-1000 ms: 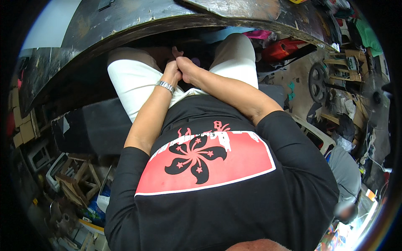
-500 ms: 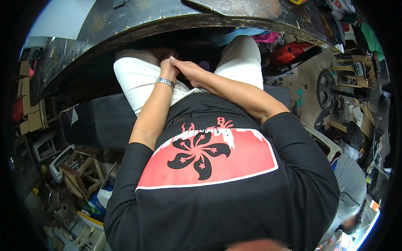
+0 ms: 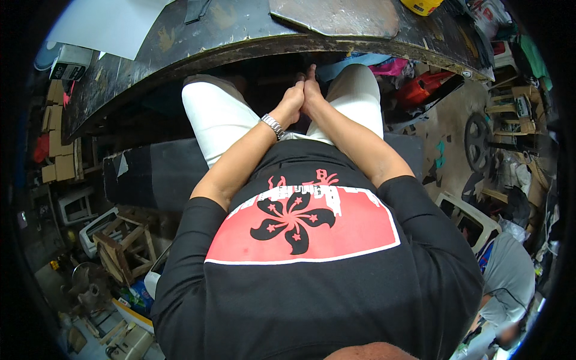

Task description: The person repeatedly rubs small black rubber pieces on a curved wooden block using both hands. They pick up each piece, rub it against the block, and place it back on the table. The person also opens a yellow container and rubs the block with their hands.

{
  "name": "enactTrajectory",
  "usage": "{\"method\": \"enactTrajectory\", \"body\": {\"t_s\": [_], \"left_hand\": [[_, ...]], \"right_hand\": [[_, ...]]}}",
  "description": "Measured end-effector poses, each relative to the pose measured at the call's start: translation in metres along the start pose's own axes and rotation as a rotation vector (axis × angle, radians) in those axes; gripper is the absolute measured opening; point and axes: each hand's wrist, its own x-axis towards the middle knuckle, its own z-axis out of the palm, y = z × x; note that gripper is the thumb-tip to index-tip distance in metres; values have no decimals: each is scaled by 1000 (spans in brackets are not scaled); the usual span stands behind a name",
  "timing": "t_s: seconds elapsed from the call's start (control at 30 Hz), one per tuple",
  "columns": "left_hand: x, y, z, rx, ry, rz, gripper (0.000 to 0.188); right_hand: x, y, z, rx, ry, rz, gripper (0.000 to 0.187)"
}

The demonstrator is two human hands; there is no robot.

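My left hand (image 3: 292, 101) and my right hand (image 3: 312, 91) are pressed against each other between my knees, just below the table's near edge. The right hand has a digit stretched out, pointing away from me. Most of the left hand's fingers are hidden by the hand itself and by the right hand. Nothing held shows in either hand. A metal-band wristwatch (image 3: 273, 126) sits on my left wrist. My legs in white trousers (image 3: 219, 114) lie on either side of the hands.
A dark worn table (image 3: 234, 30) curves across the front, bearing a flat board (image 3: 339, 15), a white sheet (image 3: 108, 24) and a yellow tub (image 3: 422, 6). At left stands a wooden stool (image 3: 125, 249). A black wheel (image 3: 477, 143) is at right; a person in grey (image 3: 509, 273) is behind at lower right.
Both hands have moved right and slightly forward, from beside the left knee to between the knees. The right hand has uncurled from over the left one. The view has shifted a little.
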Motion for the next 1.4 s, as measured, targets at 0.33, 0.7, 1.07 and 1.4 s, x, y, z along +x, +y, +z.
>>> {"method": "enactTrajectory", "body": {"t_s": [0.33, 0.7, 1.07, 1.4], "left_hand": [[80, -22, -37, -180, 314, 44, 18], [90, -6, -74, -252, 137, -98, 34], [53, -19, -36, 1034, -7, 397, 51], [69, -25, -49, 513, 63, 95, 38]], "right_hand": [[-11, 28, 0, -249, -304, 159, 92], [-28, 11, -4, -812, -319, -51, 55], [32, 12, -27, -1965, 15, -468, 87], [-12, 17, -17, -2085, -248, -553, 80]]}}
